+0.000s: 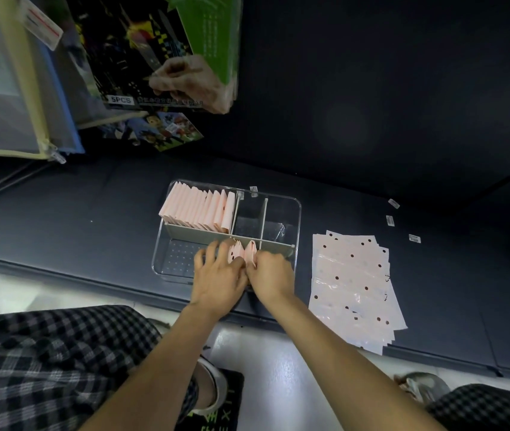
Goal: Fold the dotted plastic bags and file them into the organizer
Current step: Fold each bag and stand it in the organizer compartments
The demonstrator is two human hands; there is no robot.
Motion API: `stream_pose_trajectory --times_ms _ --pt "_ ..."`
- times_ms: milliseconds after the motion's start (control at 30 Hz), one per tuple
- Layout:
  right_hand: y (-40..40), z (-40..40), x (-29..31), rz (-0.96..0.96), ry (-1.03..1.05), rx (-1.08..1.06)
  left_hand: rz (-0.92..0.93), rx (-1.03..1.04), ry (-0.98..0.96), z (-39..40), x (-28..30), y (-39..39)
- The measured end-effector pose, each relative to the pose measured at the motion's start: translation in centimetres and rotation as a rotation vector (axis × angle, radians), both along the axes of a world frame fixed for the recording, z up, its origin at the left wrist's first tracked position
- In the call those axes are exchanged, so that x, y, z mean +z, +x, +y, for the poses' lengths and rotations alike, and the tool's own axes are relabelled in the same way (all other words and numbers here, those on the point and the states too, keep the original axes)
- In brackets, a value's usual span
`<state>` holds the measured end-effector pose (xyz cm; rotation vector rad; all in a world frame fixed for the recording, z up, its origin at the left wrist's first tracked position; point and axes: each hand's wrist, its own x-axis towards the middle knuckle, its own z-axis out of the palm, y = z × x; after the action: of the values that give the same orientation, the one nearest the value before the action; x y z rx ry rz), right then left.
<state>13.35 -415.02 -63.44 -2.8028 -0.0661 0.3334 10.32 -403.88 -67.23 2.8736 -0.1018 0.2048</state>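
Note:
A clear plastic organizer (297,213) with grey dividers stands on the dark mat. Its back left compartment holds a row of several folded pink bags (199,209) standing upright. In the front compartment a few folded pink bags (244,251) stand on edge between my hands. My left hand (219,275) rests against their left side with fingers spread. My right hand (270,273) pinches the rightmost folded bag. To the right of the organizer lies a flat stack of pink dotted plastic bags (353,287), unfolded.
Small white label stickers (390,219) lie on the mat beyond the flat stack. At the upper left hang zip pouches (14,88) and printed packages (141,48). My checked trousers and shoes are at the bottom, at the mat's near edge.

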Motion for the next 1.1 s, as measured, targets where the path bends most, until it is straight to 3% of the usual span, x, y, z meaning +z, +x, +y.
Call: stream_pose_trajectory --times_ms 167,300,467,633,767,833,967,1100 --pt "-0.4 -0.3 -0.6 0.031 0.055 0.000 -0.064 0.086 -0.210 -0.3 0.0 -0.5" --pt "-0.8 -0.8 -1.1 0.021 0.123 0.024 -0.045 0.032 -0.178 -0.6 0.2 -0.8" --pt "-2.6 -4.2 -1.4 -0.145 0.425 -0.058 0.052 0.049 -0.176 -0.7 0.3 -0.7" --pt "-6.8 -14.0 -3.3 -0.162 0.205 -0.053 -0.043 0.036 -0.225 -2.6 1.5 -0.7" --pt "-10.2 -20.7 -4.2 -0.027 0.020 -0.012 -0.146 -0.223 -0.249 -5.8 1.8 -1.9" --pt "-11.2 -22.5 -4.5 -0.036 -0.021 0.049 -0.071 -0.408 -0.295 -7.9 1.3 -2.9" --pt "-11.6 -23.9 -5.0 -0.228 -0.015 0.113 0.329 -0.551 -0.221 -10.8 -1.8 -5.1" --pt "-11.0 -24.8 -4.9 -0.159 0.110 0.097 0.408 -0.565 -0.121 -11.4 -3.3 -5.5"
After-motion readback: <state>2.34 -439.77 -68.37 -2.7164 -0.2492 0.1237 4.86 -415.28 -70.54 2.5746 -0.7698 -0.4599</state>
